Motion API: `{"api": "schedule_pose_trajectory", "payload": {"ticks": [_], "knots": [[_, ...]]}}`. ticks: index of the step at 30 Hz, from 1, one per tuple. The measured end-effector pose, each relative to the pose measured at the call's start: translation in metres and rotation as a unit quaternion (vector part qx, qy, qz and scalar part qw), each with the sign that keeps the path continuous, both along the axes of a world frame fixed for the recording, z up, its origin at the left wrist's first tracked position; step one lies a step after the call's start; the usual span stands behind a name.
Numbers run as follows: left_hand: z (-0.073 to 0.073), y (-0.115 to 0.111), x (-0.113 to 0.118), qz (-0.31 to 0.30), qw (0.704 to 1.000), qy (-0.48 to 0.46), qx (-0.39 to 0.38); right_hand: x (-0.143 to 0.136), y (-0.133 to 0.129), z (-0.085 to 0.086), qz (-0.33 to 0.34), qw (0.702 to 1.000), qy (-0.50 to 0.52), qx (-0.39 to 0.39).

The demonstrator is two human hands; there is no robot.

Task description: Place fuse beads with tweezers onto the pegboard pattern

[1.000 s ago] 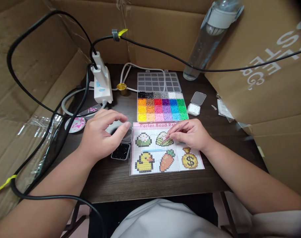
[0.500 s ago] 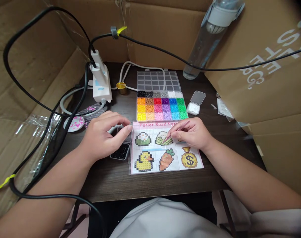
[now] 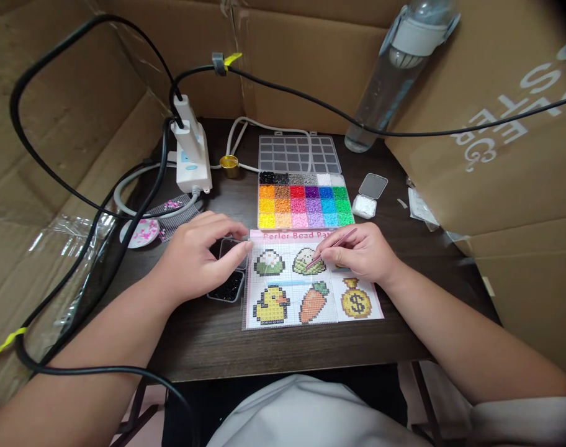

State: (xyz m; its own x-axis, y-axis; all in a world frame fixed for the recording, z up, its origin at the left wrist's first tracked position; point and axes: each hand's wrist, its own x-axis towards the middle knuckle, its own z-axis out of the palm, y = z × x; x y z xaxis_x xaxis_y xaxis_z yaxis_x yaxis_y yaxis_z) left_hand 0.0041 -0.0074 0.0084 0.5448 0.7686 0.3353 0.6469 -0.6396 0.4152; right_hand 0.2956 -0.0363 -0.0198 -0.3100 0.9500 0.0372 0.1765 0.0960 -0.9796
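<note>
Pinched in my right hand (image 3: 364, 251) is a pair of pink tweezers (image 3: 332, 244), its tips down on the green-and-white dumpling-like picture of the bead pattern sheet (image 3: 295, 279). A clear pegboard seems to lie over the left part of that sheet. My left hand (image 3: 208, 254) hovers at the sheet's upper left edge, thumb and fingers apart, holding nothing. Partly under it stands a small box of black beads (image 3: 227, 287), its lid open. Whether a bead sits between the tweezer tips is too small to tell.
Behind the sheet lies an open sorting box of coloured beads (image 3: 306, 202). A small box of white beads (image 3: 364, 207) is at its right. Farther off are a water bottle (image 3: 385, 87), a gold cup (image 3: 229, 165) and a power strip (image 3: 192, 161). Black cables (image 3: 110, 370) loop on the left; cardboard walls surround the table.
My left hand has shifted very slightly, its thumb nearer the sheet. The right hand and tweezers stay in the same place on the pattern.
</note>
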Motion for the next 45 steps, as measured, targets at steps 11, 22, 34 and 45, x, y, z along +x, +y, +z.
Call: {"api": "schedule_pose_trajectory", "payload": {"ticks": [11,22,34,45], "knots": [[0.000,0.000,-0.001,0.004,1.000,0.005,-0.018,-0.001,0.000,-0.001,0.006,1.000,0.011,-0.009],[0.002,-0.002,0.000,0.007,1.000,0.007,-0.025,-0.001,-0.002,0.003,0.035,0.999,0.030,0.009],[0.002,-0.001,0.001,0.001,1.000,0.001,-0.029,-0.002,-0.003,0.003,0.047,0.998,0.031,-0.010],[0.001,0.000,-0.004,-0.015,0.999,0.001,-0.028,0.014,0.006,0.007,-0.078,0.996,0.028,0.038]]}}
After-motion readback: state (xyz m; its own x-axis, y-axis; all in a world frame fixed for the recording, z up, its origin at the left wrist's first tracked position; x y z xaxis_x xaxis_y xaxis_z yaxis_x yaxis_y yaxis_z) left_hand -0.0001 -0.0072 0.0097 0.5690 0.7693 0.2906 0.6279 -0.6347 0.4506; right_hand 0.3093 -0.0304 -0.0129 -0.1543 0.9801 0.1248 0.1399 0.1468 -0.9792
